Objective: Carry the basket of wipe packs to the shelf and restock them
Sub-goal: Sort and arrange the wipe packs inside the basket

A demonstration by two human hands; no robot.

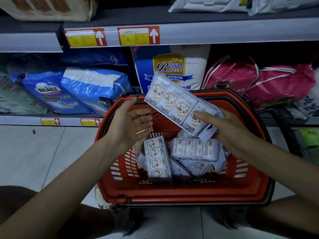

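Note:
A red plastic basket [186, 192] stands on the floor in front of the shelf, between my knees. Several pale lilac wipe packs [158, 159] lie loose inside it. My right hand [227, 128] grips the near end of one long multi-pack of wipes [174, 102], held tilted above the basket with its far end up and to the left. Left of that pack, over the basket's left rim, my left hand [131, 121] hovers with palm up, fingers apart and nothing in it.
The lower shelf [25, 120] holds blue diaper packs [93, 88], a tall blue and white Baileen pack [170, 69] and pink bags [259, 83]. An upper shelf edge [224, 31] with price tags runs above. Pale floor tiles [34, 152] lie to the left.

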